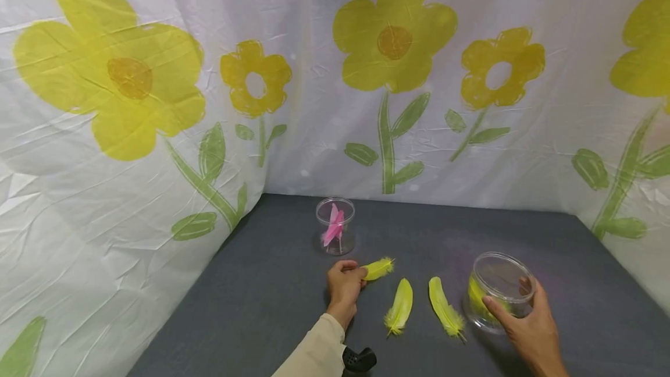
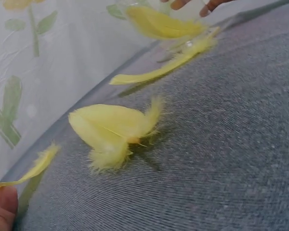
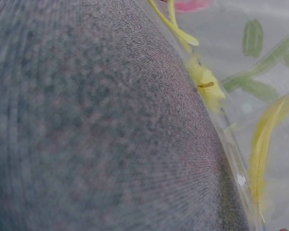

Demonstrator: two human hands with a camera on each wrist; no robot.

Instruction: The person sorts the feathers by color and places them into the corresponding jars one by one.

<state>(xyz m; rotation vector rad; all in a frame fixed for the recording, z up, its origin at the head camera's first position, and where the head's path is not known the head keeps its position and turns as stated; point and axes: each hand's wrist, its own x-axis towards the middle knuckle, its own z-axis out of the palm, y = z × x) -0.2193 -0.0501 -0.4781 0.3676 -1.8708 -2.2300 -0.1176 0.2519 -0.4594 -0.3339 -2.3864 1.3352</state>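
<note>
My left hand (image 1: 345, 287) pinches one end of a yellow feather (image 1: 379, 269) between thumb and fingers, low over the dark cloth. In the left wrist view that feather (image 2: 38, 166) sticks out from the fingertips at the lower left. On the right, my right hand (image 1: 531, 322) grips a clear round jar (image 1: 502, 275), thumb on the near side and fingers round the far side. Yellow feather (image 1: 477, 298) shows through the jar's wall. Between the hands lie two more yellow feathers, one nearer the left hand (image 1: 399, 307) and one nearer the jar (image 1: 445, 309).
A second clear jar (image 1: 335, 201) holding pink feathers (image 1: 334, 227) stands at the back, beyond my left hand. Dark grey cloth (image 1: 251, 307) covers the table. A white curtain with printed yellow flowers (image 1: 314, 150) hangs around the back and sides.
</note>
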